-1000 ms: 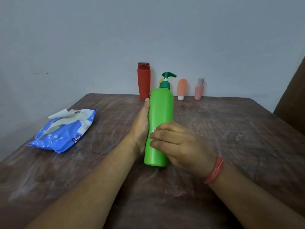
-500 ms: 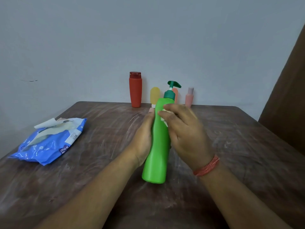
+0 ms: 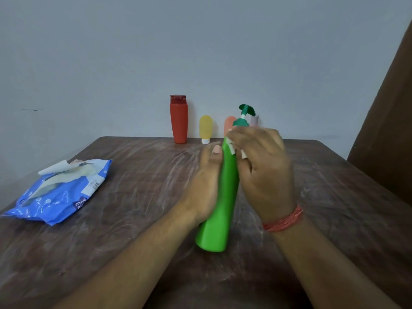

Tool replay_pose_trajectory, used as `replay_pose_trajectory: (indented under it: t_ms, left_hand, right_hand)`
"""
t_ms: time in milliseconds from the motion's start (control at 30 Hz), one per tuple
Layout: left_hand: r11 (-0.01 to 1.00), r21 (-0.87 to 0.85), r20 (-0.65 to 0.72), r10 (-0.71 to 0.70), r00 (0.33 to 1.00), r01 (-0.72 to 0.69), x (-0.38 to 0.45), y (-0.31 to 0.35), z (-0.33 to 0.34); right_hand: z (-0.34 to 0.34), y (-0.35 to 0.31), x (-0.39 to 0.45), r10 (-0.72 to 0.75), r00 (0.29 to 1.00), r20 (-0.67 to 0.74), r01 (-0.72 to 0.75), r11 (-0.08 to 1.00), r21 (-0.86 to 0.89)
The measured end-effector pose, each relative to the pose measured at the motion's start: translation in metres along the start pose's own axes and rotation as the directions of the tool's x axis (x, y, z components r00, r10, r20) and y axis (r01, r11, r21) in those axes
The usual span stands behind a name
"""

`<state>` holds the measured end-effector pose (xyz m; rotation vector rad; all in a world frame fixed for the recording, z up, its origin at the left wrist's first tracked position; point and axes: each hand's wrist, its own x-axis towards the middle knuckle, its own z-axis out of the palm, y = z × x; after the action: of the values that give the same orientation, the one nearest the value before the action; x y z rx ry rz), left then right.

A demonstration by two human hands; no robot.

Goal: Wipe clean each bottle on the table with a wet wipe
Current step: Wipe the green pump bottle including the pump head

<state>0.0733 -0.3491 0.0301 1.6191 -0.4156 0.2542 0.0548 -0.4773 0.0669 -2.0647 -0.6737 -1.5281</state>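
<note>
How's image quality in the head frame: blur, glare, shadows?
Head view: right hand motion-smeared at the fingers, wet wipe under them only a blurred white scrap; left hand and green pump bottle fairly sharp. Lighting soft and even, with faint shadows and no hard glare; table shows pale streaks. Slight wide-angle bowing at the table's edges. Back-row bottles are soft, pink one smeared.

The right hand hides most of the wet wipe; the pump bottle covers 2 far bottles partly.
</note>
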Motion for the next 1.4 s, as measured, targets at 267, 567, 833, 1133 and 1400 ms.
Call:
replay_pose_trajectory:
  t_ms: [267,567,833,1133,1400]
  left_hand:
    - [0.686,-0.620,0.112,-0.402,0.909,0.380,0.002,-0.002,-0.029]
    - [0.717,-0.568,0.048,-0.462,0.886,0.405,0.009,-0.006,-0.034]
    - [0.672,-0.654,0.073,-0.403,0.912,0.349,0.009,-0.016,-0.048]
    - [0.555,-0.758,0.112,-0.406,0.907,0.342,0.008,-0.019,-0.058]
    - [0.615,-0.632,0.272,-0.395,0.877,0.473,0.001,-0.015,-0.027]
  right_hand:
    - [0.011,-0.013,-0.030,-0.309,0.794,0.523,0.163,0.938,0.307]
    - [0.010,-0.034,-0.039,-0.528,0.592,0.609,0.247,0.838,0.487]
    - [0.011,-0.002,-0.044,-0.166,0.768,0.619,0.062,0.981,0.185]
    - [0.019,-0.007,-0.047,-0.115,0.883,0.455,-0.054,0.939,0.341]
    - [0.022,0.008,-0.026,0.221,0.961,0.164,-0.243,0.961,0.133]
